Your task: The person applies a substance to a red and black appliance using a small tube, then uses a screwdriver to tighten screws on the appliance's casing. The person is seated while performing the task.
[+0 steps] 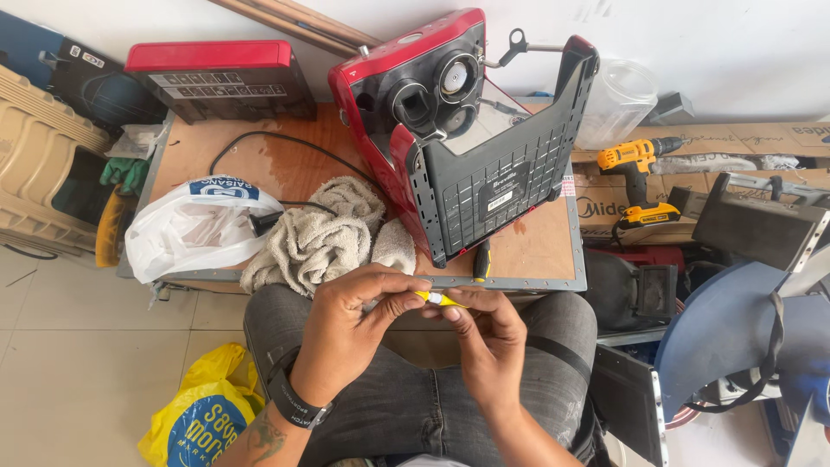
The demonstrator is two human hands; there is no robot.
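Observation:
My left hand (350,324) and my right hand (486,337) meet above my lap, both pinching a small yellow and silver part (435,298) between fingertips. Just beyond them, on the low wooden table (545,246), a red coffee machine (458,130) lies tipped on its side with its black base plate facing me. A black-handled screwdriver (481,259) rests at the table's front edge below the machine. A beige towel (324,235) lies crumpled to the left of the machine.
A white plastic bag (194,227) sits on the table's left end with a black cable (259,143) behind it. A yellow cordless drill (635,169) lies on cardboard at the right. A yellow bag (203,415) is on the floor at the left.

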